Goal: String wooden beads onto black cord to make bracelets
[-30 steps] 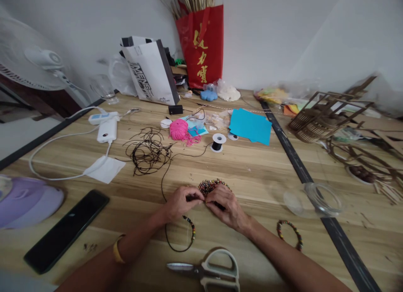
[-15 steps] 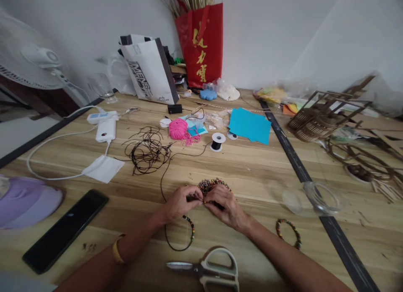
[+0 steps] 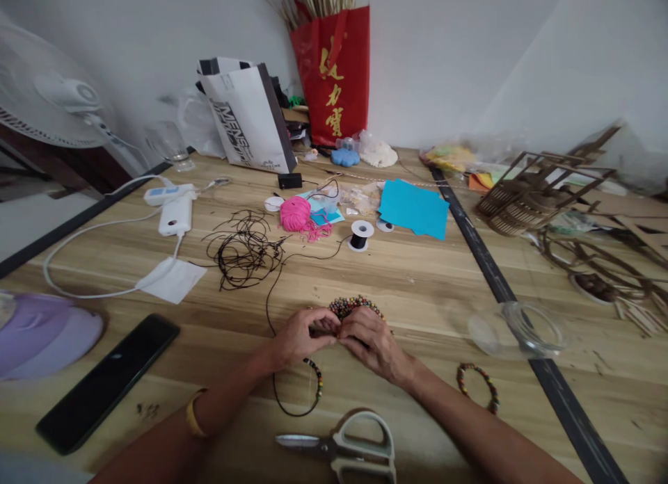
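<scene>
My left hand [image 3: 305, 338] is closed in a pinch on the thin black cord, which runs in from the spool and hangs below in a loop. Strung on that loop are several coloured beads [image 3: 319, 381]. Fingertip to fingertip with it, my right hand [image 3: 373, 341] is pinched on what looks like a small bead, mostly hidden by the fingers. Just behind both hands lies a heap of multicoloured beads [image 3: 355, 305]. Scissors [image 3: 334, 446] with pale handles rest in front of me, blades to the left. A finished-looking beaded bracelet [image 3: 490, 386] lies right of my right forearm.
A black cord spool [image 3: 360, 235], tangled black cords [image 3: 245, 251], pink yarn [image 3: 295, 213] and blue sheets [image 3: 415, 209] lie farther back. A phone [image 3: 109, 383] is at left. Clear round containers [image 3: 535, 329] and wooden baskets [image 3: 516, 202] stand at right. Bags [image 3: 250, 122] line the wall.
My fingertips have drawn closer together, and the small bead seen between them earlier is now mostly covered. The beaded loop and everything else on the table stay where they were.
</scene>
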`<state>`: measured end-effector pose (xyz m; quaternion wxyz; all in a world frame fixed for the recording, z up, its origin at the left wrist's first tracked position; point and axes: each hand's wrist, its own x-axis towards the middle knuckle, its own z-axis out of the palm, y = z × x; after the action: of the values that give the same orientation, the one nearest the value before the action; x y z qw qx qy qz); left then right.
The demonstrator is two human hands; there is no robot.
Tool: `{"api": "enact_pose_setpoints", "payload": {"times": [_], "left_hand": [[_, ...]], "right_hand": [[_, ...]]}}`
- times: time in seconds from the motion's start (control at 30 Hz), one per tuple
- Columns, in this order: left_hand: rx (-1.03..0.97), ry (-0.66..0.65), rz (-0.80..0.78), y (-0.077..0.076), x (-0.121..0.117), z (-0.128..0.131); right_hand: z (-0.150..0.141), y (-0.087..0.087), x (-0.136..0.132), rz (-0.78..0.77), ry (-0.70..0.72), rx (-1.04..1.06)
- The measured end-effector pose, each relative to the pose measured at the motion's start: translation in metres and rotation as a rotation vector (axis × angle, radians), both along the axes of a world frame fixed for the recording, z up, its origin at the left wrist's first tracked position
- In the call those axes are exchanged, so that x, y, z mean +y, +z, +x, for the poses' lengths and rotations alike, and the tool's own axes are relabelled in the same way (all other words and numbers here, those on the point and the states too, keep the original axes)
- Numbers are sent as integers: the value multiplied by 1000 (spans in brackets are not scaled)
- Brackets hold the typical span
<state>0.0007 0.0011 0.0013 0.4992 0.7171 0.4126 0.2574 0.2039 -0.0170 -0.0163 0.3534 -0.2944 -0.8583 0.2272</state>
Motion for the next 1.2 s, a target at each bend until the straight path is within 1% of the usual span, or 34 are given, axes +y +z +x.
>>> {"api": "enact_pose_setpoints", "payload": {"times": [0.13, 0.33, 0.5, 0.57, 0.73, 0.83, 0.93, 1.1, 1.2], "left_hand": [[14, 6, 7, 2, -1, 0], [-12, 1, 17, -2, -2, 2], [-16, 7, 40, -4, -3, 1], [-15, -5, 71, -4, -2, 0], [-19, -47, 212, -3, 0, 1], [-11, -59, 242, -2, 0, 2], [10, -21, 208, -3, 0, 1], [30, 30, 61, -1, 0, 0], [41, 48, 29, 2, 1, 0]], "right_hand": [[1, 0, 0, 12, -6, -11], [-1, 0, 0, 64, -3, -37], [-1, 1, -1, 78, -34, 24], [-1, 0, -1, 86, -37, 25], [-1, 0, -2, 86, -30, 13], [-1, 2, -3, 65, -40, 33], [0, 8, -2, 19, -82, 88], [8, 22, 7, -90, -236, 134], [16, 29, 14, -112, -241, 86]]}}
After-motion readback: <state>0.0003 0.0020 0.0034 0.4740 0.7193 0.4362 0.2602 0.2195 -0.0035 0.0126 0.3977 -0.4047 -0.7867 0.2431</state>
